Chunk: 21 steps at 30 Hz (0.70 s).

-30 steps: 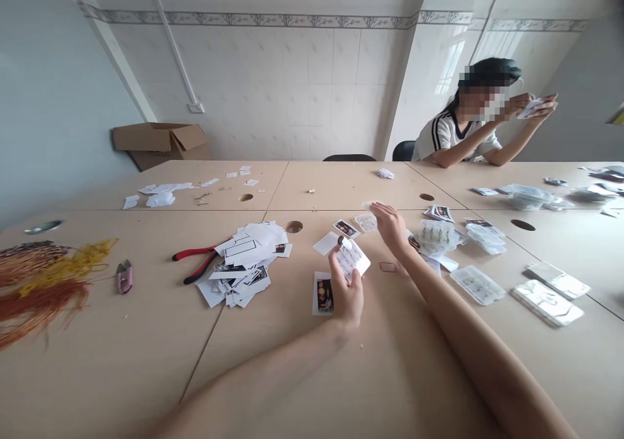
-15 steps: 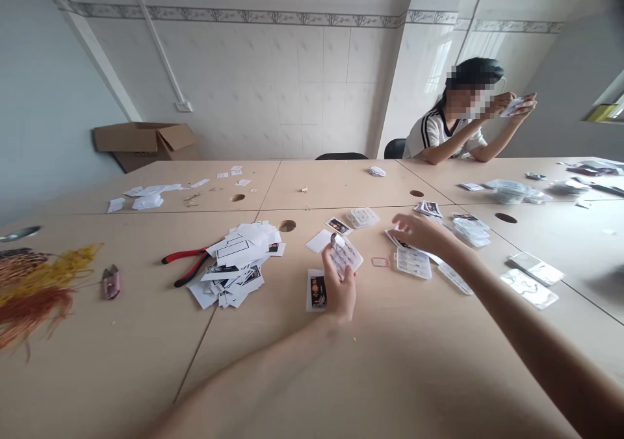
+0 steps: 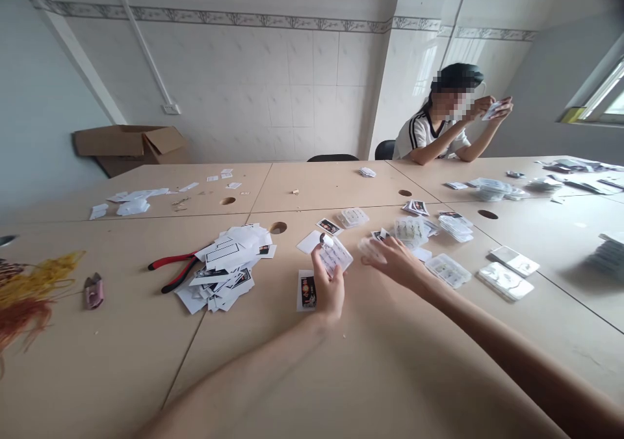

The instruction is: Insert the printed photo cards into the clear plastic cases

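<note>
My left hand (image 3: 330, 292) grips a clear plastic case (image 3: 336, 257) with small items in compartments, fingers round its left side. A small shiny curled piece (image 3: 326, 240) shows by the fingertips; its kind is unclear. My right hand (image 3: 402, 261), to the right of it, has its fingertips on a blurred clear plastic case (image 3: 371, 250), low over the table. Under the left hand's wrist side lies a dark printed card (image 3: 307, 291) on white paper. Behind the right hand sits another compartment case (image 3: 410, 229), and to its right a further filled case (image 3: 448, 270).
A heap of white and printed cards (image 3: 234, 263) lies left, with red-handled pliers (image 3: 170, 266) beside it. Farther left are pink snips (image 3: 93, 291) and coloured threads (image 3: 43, 283). Stacked cases (image 3: 455, 226) stand right. Across the table (image 3: 273, 367), a person (image 3: 429, 130) holds a small card-like item.
My right hand has come down and left from the cards and cases, and now has a clear case at its fingertips. My left hand keeps its case. The view has swung slightly right.
</note>
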{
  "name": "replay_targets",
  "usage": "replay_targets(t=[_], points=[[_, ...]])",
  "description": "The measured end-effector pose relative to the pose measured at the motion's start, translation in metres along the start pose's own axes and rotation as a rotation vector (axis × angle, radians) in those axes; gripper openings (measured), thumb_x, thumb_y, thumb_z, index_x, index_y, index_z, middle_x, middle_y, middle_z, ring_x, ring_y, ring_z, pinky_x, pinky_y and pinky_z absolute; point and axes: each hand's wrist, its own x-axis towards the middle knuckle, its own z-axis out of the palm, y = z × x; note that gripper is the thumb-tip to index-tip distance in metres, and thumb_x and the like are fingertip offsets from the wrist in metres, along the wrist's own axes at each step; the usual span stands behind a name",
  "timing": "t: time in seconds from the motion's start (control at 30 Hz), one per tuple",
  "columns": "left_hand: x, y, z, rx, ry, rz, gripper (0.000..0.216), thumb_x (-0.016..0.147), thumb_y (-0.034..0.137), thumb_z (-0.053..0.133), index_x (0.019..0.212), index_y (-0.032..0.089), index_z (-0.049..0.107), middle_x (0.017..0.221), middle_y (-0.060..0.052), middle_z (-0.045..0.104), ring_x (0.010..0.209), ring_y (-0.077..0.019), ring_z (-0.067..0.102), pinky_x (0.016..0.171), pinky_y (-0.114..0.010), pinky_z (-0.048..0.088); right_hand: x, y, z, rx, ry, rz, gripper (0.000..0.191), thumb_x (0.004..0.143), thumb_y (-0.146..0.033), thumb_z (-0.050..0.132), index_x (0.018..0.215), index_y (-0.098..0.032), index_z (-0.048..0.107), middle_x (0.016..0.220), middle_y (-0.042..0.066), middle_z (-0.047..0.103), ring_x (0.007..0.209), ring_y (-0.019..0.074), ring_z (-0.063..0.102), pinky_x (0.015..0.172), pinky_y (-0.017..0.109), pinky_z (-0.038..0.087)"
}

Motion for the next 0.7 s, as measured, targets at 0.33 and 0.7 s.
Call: replay_targets(t=[0.33, 0.7], points=[[0.0, 0.002, -0.002, 0.027, 0.009, -0.012, 0.048, 0.07, 0.009, 0.044, 0.114, 0.027, 0.034, 0.112, -0.006, 0.048, 0.094, -0.0158, 0.052, 0.07, -0.025, 0.048, 0.119, -0.026, 0.033, -0.087, 0.125, 0.322, 0.049, 0.076, -0.051, 0.041, 0.103, -0.013, 0.053, 0.101, 0.02, 0.051, 0.096, 0.0308, 0.044, 0.076, 0.042, 0.033], [0.002, 0.001, 0.0, -0.006, -0.022, -0.043, 0.052, 0.067, 0.009, 0.046, 0.115, 0.028, 0.034, 0.113, -0.006, 0.048, 0.092, -0.0174, 0.053, 0.063, -0.025, 0.05, 0.033, 0.07, -0.008, -0.089, 0.006, 0.468, 0.078, 0.06, -0.069, 0.043, 0.119, -0.018, 0.039, 0.114, 0.023, 0.041, 0.103, 0.0413, 0.039, 0.072, 0.051, 0.034]])
